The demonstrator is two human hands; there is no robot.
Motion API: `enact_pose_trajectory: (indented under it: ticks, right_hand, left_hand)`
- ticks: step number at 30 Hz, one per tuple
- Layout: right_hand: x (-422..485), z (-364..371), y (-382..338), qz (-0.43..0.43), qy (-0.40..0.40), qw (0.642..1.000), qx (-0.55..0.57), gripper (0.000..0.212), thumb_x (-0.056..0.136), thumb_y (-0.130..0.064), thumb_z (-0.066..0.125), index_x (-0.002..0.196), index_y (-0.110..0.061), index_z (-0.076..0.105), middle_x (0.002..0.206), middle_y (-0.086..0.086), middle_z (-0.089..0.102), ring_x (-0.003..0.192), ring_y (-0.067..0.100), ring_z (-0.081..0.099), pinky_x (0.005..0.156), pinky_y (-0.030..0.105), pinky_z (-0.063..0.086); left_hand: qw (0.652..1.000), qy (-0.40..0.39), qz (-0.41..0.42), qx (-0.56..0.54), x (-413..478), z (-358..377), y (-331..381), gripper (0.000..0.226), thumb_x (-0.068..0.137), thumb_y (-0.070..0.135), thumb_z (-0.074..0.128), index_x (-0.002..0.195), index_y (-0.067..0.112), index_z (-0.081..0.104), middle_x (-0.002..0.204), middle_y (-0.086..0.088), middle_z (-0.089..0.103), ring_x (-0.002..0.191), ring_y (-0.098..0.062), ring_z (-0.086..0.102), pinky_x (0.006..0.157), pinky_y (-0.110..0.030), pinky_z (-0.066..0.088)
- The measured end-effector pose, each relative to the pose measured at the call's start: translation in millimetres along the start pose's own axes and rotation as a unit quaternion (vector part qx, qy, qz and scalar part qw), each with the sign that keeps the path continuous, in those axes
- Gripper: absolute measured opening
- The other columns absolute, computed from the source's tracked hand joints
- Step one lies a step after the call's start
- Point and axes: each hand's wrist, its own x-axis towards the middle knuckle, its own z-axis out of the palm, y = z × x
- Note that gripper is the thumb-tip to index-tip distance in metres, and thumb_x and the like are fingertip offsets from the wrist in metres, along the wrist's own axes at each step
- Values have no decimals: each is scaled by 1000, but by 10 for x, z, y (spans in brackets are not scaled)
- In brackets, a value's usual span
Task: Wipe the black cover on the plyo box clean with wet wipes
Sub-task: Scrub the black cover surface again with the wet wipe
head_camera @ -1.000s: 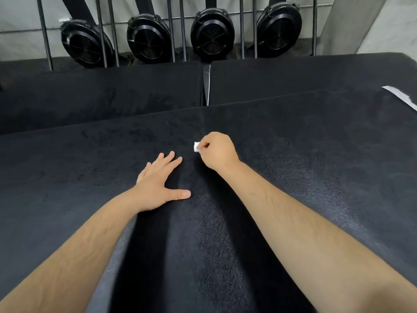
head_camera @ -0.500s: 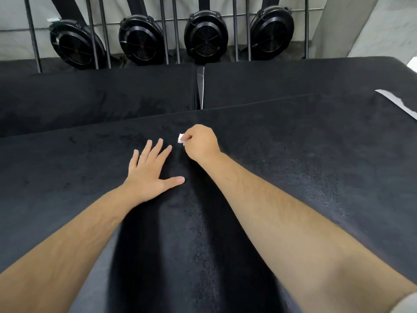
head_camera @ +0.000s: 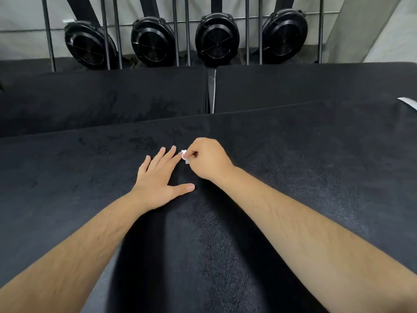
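The black cover (head_camera: 304,168) of the plyo box fills most of the view, matte and slightly mottled. My left hand (head_camera: 159,180) lies flat on it with fingers spread and straight. Just to its right, my right hand (head_camera: 208,161) is curled into a fist and grips a small wadded white wet wipe (head_camera: 184,155), pressed against the cover. Only a bit of the wipe shows past the fingers, right beside my left fingertips.
Two more black-covered boxes (head_camera: 101,102) stand behind, split by a narrow gap (head_camera: 211,91). Beyond them are vertical metal bars and several round black fan housings (head_camera: 215,39). A white strip (head_camera: 407,102) lies at the right edge of the cover.
My right hand with the wipe has slid left across the cover until it sits next to my left fingertips. The left hand stays flat in about the same spot.
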Motion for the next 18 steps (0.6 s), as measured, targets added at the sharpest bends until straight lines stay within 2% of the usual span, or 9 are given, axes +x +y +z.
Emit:
enact_pose_trajectory:
  ticks: [5,7,9,10,12,15,18]
  right_hand:
    - [462,-182,239,96,46,994,-20,28,90,-3,60,100,-19,80,115,-2,68,106,18,62,90,28,52]
    - [486,-103,170,84,45,995,-19,27,90,-2,61,100,-18,80,111,-1,70,105,19,64,90,30,54]
    - [378,-30,110,43,14,999,-10,27,90,-3,59,98,-18,80,110,-2,70,104,18,64,91,32,54]
    - [326,-25,131,29,4,1000,-3,28,90,-3,57,97,-18,80,111,-3,70,105,17,64,92,33,54]
    - [378,-115,247,37,14,999,5,30,90,-4,55,95,-19,80,110,-4,69,104,16,63,92,32,53]
    - [656,-281,410,92,28,995,-16,30,92,-5,56,100,-21,80,118,-3,67,106,19,63,96,33,53]
    - [879,-278,412,113,42,993,-18,29,93,-3,59,105,-21,79,121,-2,67,108,20,63,96,30,53]
  left_hand:
    - [1000,1,3,1,-1,25,-26,111,64,92,28,159,37,8,165,20,-9,149,-1,-19,122,-38,-14]
    - [1000,-3,-5,-10,7,6,-4,110,63,92,33,158,39,13,165,21,-2,151,-2,-13,123,-38,-11]
    - [999,4,-37,-31,90,-65,1,100,63,91,36,151,45,27,158,25,17,150,-8,6,120,-38,3]
    - [998,17,-52,-27,144,-103,-4,92,64,90,32,146,47,35,148,25,29,144,-11,18,116,-38,10]
    - [996,65,-33,46,249,-136,-20,83,73,86,23,141,43,42,133,19,38,130,-15,31,109,-37,20]
    - [985,130,28,109,275,-22,-35,75,87,75,22,143,30,44,142,10,39,135,-19,31,113,-41,23]
    - [988,128,35,85,314,21,-62,75,90,72,25,150,28,37,159,7,27,149,-16,17,123,-42,9]
